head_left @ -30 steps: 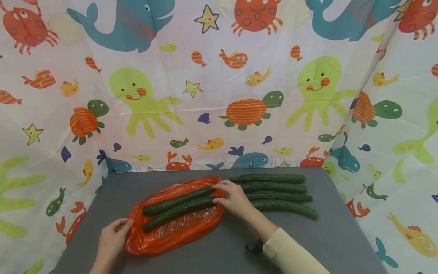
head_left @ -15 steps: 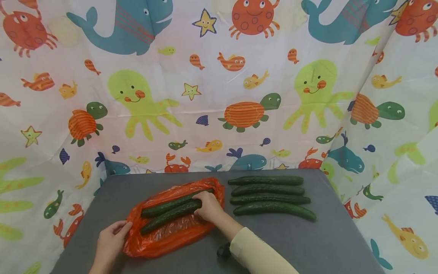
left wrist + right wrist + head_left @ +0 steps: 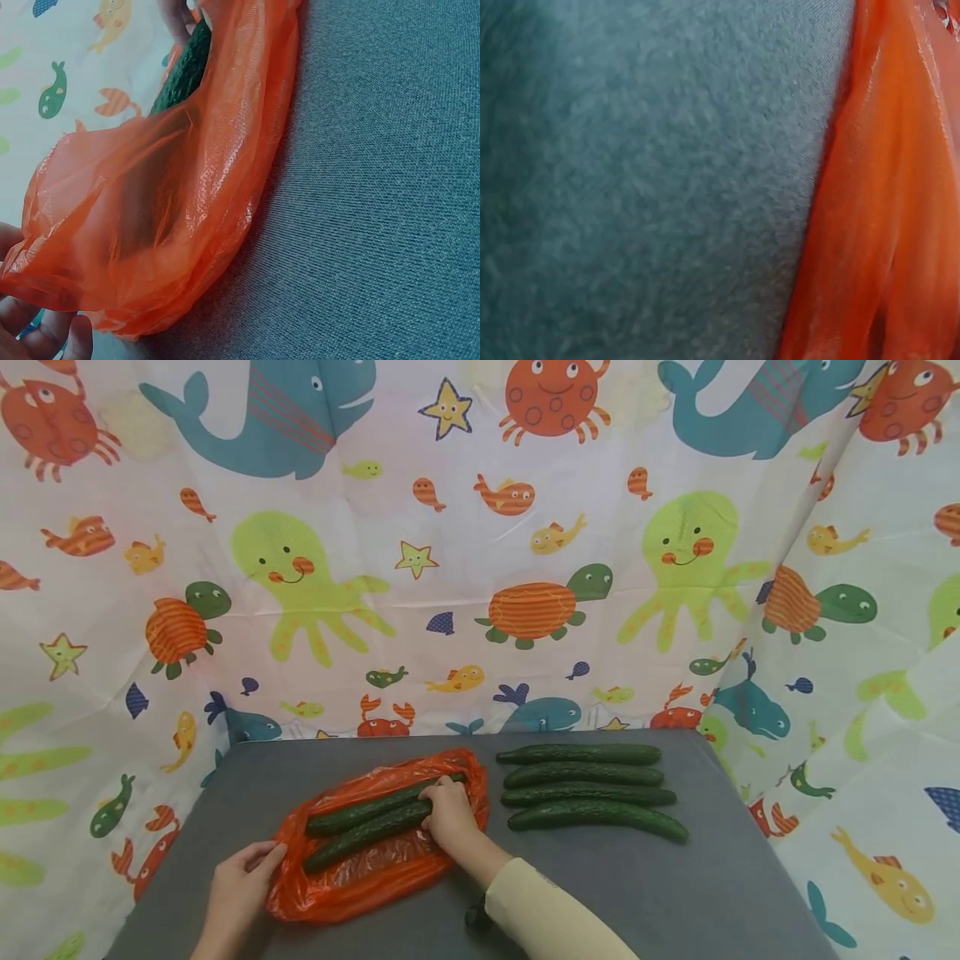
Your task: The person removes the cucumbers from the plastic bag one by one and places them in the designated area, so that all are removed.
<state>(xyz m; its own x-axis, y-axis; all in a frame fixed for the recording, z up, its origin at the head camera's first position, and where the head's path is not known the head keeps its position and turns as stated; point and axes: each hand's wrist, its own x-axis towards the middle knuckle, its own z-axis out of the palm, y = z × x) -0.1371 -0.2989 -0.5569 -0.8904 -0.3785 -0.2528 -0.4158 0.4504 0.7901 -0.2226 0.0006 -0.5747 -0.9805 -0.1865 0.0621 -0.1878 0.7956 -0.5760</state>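
Spread on the table, an orange plastic bag (image 3: 352, 906) lies with its opening upward. Two dark green cucumbers lie side by side in it, the far cucumber (image 3: 360, 815) and the near cucumber (image 3: 367, 837). My left hand (image 3: 238, 887) pinches the bag's left edge between thumb and fingers; the left wrist view shows its fingertips at the orange film (image 3: 232, 165). My right hand (image 3: 453, 825) reaches into the bag and grips the near cucumber towards its right end, which the hand hides. In the right wrist view only the bag (image 3: 885, 195) and the table appear.
Several more cucumbers (image 3: 596, 815) lie in a row on the grey table (image 3: 720, 902), right of the bag. A patterned curtain (image 3: 457, 635) hangs along the back and both sides. A small black object (image 3: 477, 917) shows beneath the right sleeve.
My right hand has moved left from the bag's right end and farther in along the cucumbers. The row at the right is now uncovered. My left hand keeps hold of the bag's edge.
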